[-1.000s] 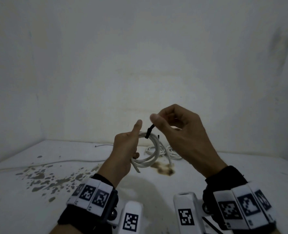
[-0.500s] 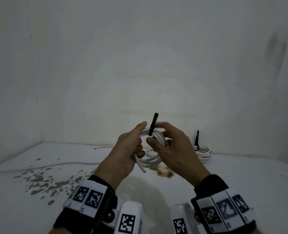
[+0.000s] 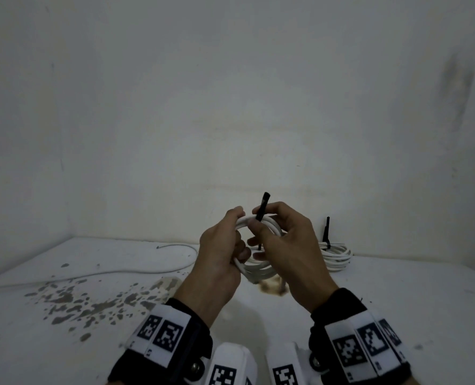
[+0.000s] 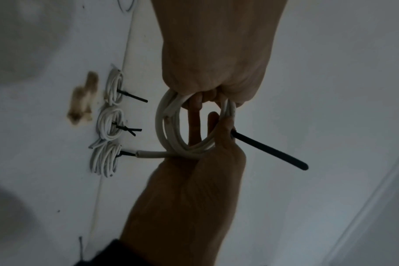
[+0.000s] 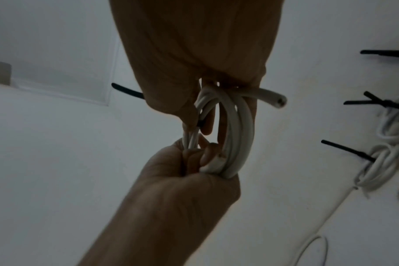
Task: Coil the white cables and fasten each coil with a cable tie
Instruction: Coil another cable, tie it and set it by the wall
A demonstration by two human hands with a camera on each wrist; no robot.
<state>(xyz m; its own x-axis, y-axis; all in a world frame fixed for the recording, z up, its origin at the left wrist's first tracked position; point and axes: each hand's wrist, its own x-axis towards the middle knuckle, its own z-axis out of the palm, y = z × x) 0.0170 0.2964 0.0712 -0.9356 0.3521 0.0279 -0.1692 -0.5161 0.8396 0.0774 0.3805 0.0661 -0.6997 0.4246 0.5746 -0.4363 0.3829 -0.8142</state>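
Risk: coil (image 3: pixel 258 269) springing loose above desk (image 3: pixel 397 301) if either grip slackens before cable tie (image 3: pixel 261 208) locks.

Left hand (image 3: pixel 219 254): clenched round coil's near side.

Right hand (image 3: pixel 283 245): fingers curled, pinching cable tie against coil's top strands.

Tie tail: upright, untrimmed; locked state not discernible.
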